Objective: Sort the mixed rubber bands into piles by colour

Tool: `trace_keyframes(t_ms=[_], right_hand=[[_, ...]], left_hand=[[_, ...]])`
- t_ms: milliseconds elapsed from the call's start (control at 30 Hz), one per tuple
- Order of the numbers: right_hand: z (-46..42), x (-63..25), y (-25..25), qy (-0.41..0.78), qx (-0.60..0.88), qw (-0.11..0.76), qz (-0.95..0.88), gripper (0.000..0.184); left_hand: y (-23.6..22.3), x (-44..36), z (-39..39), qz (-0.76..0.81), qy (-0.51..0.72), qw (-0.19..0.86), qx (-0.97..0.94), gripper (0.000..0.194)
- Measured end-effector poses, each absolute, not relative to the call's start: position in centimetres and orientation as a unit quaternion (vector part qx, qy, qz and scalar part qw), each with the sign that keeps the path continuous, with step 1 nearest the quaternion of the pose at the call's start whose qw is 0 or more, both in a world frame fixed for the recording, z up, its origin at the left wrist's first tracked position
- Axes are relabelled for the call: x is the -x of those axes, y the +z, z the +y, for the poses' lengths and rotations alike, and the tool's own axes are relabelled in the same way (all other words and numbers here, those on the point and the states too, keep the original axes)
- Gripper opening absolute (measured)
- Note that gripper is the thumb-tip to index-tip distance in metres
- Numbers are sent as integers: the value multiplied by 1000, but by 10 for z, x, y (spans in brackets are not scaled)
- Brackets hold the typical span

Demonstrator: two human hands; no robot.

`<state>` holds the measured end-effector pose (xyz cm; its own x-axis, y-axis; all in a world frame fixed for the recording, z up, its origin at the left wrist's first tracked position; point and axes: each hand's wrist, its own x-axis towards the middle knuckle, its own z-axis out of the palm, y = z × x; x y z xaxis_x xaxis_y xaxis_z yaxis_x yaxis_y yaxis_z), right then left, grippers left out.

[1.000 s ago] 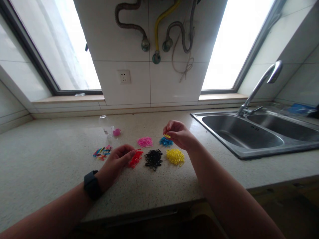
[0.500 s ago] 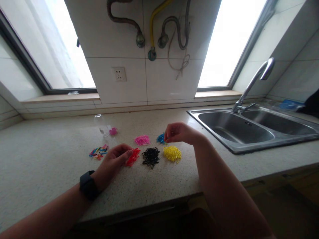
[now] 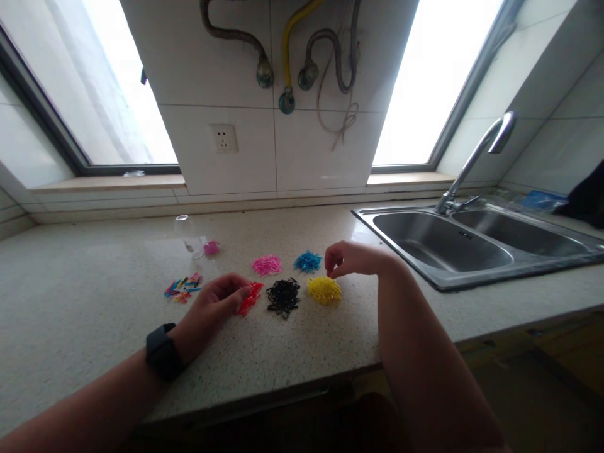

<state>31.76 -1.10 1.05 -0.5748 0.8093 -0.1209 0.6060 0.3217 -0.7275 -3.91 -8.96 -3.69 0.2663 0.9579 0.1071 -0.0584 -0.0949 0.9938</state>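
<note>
Where yellow bands (image 3: 324, 291) lie, the right hand (image 3: 353, 258) hovers.

You can read no text, label, brand, number or sign anywhere here. Your watch (image 3: 163, 352) looks dark, giving you no digits to make out, and the socket (image 3: 223, 138) on the wall shows you holes rather than letters. The dark marks (image 3: 465, 235) inside the sink (image 3: 441, 242) and the blue item (image 3: 542, 201) beyond it are too small or blurred for you to read.
</note>
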Motion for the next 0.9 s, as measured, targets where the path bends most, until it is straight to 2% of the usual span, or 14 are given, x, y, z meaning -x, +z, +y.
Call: trace_keyframes(t_ms=[267,400,533,633,767,900], right_hand=[[-9,-322,8,371,450,108,-805,24],[-7,-324,10,345,466,162,-798,23],[6,-330,1,219,528,247,-782,18],[18,-336,-12,133,580,274,-755,10],[33,-338,-30,122,614,281,-728,10],[47,-342,-45,113,627,304,-708,14]], left_hand=[[-35,39,-90,400,467,534,-580,23],[-36,39,-90,393,468,537,-582,22],[-37,40,-89,389,459,541,-587,20],[-38,39,-88,379,456,550,-588,20],[-37,37,-88,380,465,544,-587,22],[-30,36,-88,392,477,491,-614,22]])
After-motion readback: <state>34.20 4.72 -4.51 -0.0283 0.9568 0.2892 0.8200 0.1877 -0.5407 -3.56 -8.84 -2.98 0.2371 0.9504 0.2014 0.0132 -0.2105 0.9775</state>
